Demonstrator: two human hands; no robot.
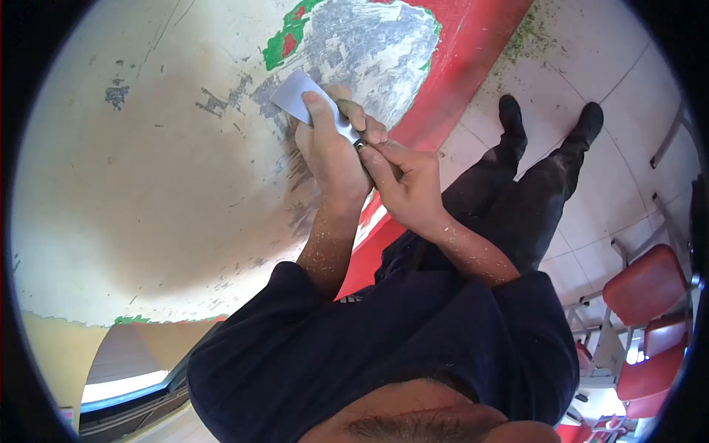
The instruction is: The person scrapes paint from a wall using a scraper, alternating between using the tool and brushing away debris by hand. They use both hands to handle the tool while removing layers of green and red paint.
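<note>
A wide metal scraper blade [292, 94] is held up in front of the painted wall. My left hand [329, 148] is wrapped round the scraper, its thumb lying on the flat of the blade. My right hand [405, 177] is closed at the narrow neck and handle end of the same tool, touching my left hand. Most of the handle is hidden by the fingers. Behind the blade, the wall [170, 148] shows cream paint with a bare grey patch, green remnants and a red band. Pale flakes cling to both forearms.
Tiled floor [591, 177] lies at the right, with green paint flakes [528, 37] scattered near the red band. Red chairs [646, 284] with metal frames stand at the lower right. A window-like opening [125, 387] is at the lower left.
</note>
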